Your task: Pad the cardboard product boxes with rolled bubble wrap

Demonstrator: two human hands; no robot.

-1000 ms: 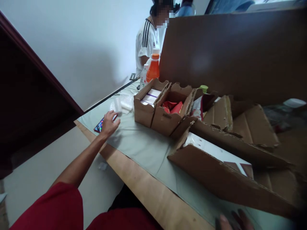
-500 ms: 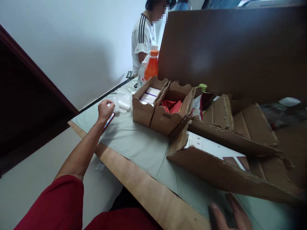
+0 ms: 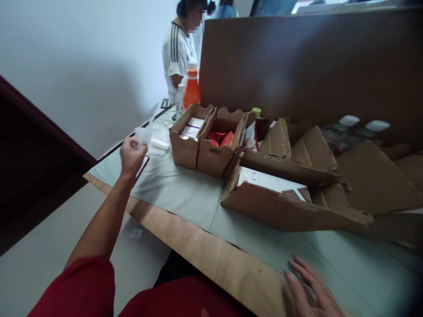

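My left hand is raised over the table's far left corner, its fingers pinched on a small clear plastic bag. Under that hand a phone lies on the pale green cloth. More clear bags lie just beyond it. My right hand rests flat on the cloth at the near edge, fingers spread, with nothing in it. A long torn cardboard box lies ahead of that hand.
Two small open cartons, one with white packs and one with red packets, stand mid-table. An orange bottle stands behind them. A tall brown cardboard sheet walls the far side. A person in a white shirt sits at the far end.
My left hand left the phone, reached to the clear bags and lifted one up. My right hand slid further onto the cloth. The camera view shifted right.
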